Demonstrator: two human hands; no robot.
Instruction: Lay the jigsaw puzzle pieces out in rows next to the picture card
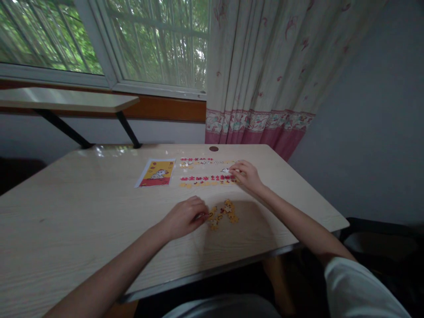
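Observation:
My left hand [184,217] rests on the wooden table [82,212], fingers curled, their tips touching a small heap of yellow puzzle pieces [222,214]. My right hand [245,175] reaches farther out and pinches a small white-and-red puzzle piece [225,170] between two rows of red and yellow puzzle pieces [207,178]. A printed reference picture [155,172], yellow and red with a white figure, lies flat to the left of the rows.
A dark round cap [213,149] sits in the table near its far edge. Behind the table a shelf [66,99] on black brackets hangs under the window, and a pink-hemmed curtain [265,79] hangs at the right. The table's right edge is close to my right forearm.

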